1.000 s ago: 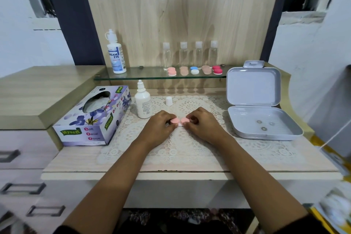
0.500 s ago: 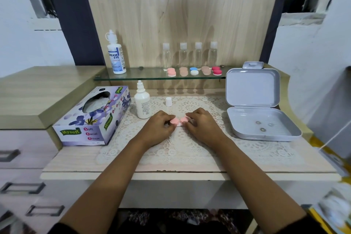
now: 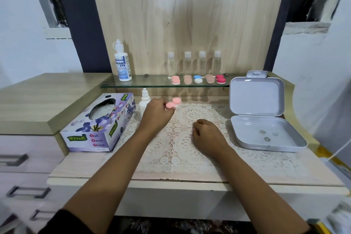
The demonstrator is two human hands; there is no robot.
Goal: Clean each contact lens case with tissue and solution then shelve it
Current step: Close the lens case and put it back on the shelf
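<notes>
You look to be at the shelving step. Your left hand [image 3: 156,115] pinches the pink lens case [image 3: 173,103] by its near lobe and holds it over the far edge of the lace mat [image 3: 190,150], at about eleven o'clock from the mat's centre. It sits just in front of and below the glass shelf [image 3: 152,85]. Your right hand [image 3: 207,135] rests on the mat at about three o'clock from the left, its fingers loosely curled with nothing visible in them.

The next move, as I judge it, is a short lift toward twelve o'clock, over the shelf's front edge. Then set the case down in line with the five cases on the shelf [image 3: 198,80]. The bare glass at nine o'clock of that row, between it and the large solution bottle [image 3: 123,62], looks like the easiest slot. Keep clear of the four clear bottles [image 3: 194,62] standing just behind the row.

The case is two round pink lobes joined side by side, both caps on, tilted with one lobe higher. It is slightly blurred, so you cannot tell whether it is dry.
</notes>
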